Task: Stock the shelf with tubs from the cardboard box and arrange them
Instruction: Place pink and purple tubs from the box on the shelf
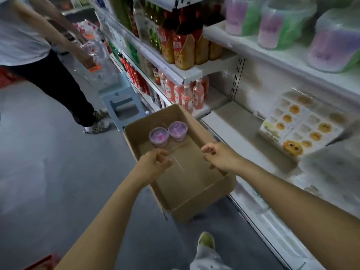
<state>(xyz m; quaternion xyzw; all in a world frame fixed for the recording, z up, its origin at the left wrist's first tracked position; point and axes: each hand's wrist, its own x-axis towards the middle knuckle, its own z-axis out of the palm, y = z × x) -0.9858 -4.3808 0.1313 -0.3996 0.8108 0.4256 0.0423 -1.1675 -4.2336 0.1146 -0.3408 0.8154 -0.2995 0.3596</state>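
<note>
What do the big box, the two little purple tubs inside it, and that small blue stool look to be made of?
Box: brown cardboard, matte, with folded flaps and visible creases. Tubs: probably clear plastic, glossy, with purple contents or label showing through. Stool: likely moulded plastic, pale blue, smooth with a uniform colour.

Cardboard box (194,184): matt brown corrugated board, creased floor. Two tubs (167,134) inside: translucent glossy plastic, purple-tinted. Shelf (243,133): white painted metal, scuffed and dull. Stool (120,98): smooth pale-blue plastic. Bottles (185,49): glossy plastic. Floor (48,152): grey, matt.
</note>
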